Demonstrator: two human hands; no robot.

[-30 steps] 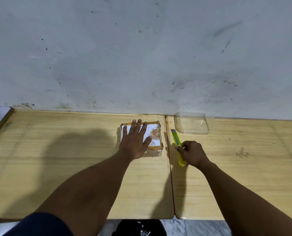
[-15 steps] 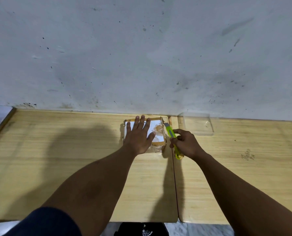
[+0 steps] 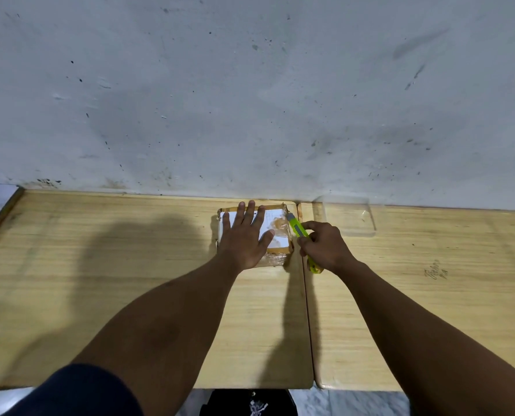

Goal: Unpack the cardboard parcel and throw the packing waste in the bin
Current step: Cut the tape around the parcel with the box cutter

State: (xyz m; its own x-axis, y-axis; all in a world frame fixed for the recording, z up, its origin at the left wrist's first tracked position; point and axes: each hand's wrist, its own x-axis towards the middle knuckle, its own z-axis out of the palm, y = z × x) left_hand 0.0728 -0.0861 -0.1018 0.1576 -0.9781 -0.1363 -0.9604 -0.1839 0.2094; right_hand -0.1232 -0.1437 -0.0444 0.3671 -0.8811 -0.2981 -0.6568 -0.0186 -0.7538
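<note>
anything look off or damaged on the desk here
Nothing is spilled. The parcel looks rough: its tape is crumpled and its white label is torn near the right edge, by the tip of the yellow knife. A clear plastic lid lies loose by the wall.

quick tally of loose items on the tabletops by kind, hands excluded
Cardboard parcel: 1
Yellow-green utility knife: 1
Clear plastic tray: 1
Total: 3
</note>
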